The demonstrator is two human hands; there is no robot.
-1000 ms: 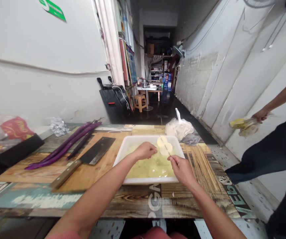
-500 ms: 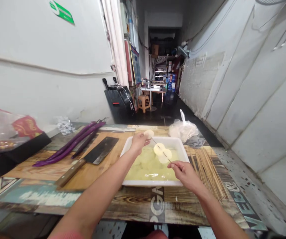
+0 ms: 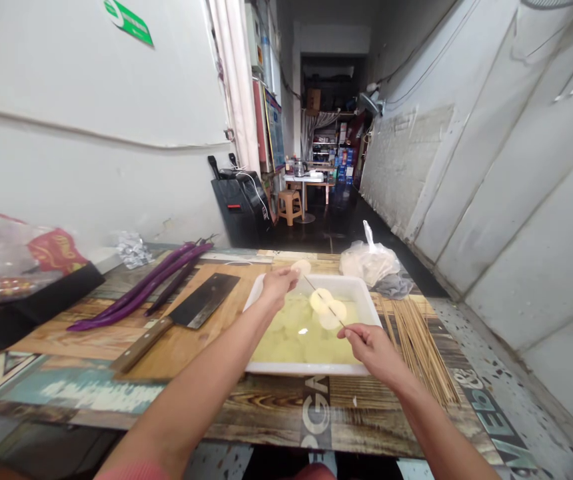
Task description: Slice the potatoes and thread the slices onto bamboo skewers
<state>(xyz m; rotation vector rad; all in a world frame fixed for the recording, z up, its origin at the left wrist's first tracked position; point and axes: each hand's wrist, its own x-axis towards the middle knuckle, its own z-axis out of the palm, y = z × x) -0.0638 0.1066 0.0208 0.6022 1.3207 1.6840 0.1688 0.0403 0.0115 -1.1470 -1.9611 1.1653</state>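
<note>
My right hand [image 3: 365, 340] is closed on the lower end of a thin wooden skewer [image 3: 337, 319], held slanting over a white tub [image 3: 311, 368]. Two round, pale yellow potato slices [image 3: 329, 310] are threaded on it, partly overlapping. At the skewer's upper tip, my left hand [image 3: 279, 283] pinches another pale potato slice [image 3: 301, 267]; whether the tip has pierced it I cannot tell. In the tub, yellowish water covers more slices, blurred beneath the surface.
Left of the tub, a cleaver [image 3: 205, 301] lies on a wooden board [image 3: 236, 320], with long purple eggplants [image 3: 141, 290] beyond. Loose skewers [image 3: 424, 350] lie to the right, behind them a knotted plastic bag [image 3: 370, 261]. A black box [image 3: 41, 300] with packets stands far left.
The hands, skewer and slices hold nearly the same pose over the tub. The whole view has shifted slightly, and the glint on the water looks smaller.
</note>
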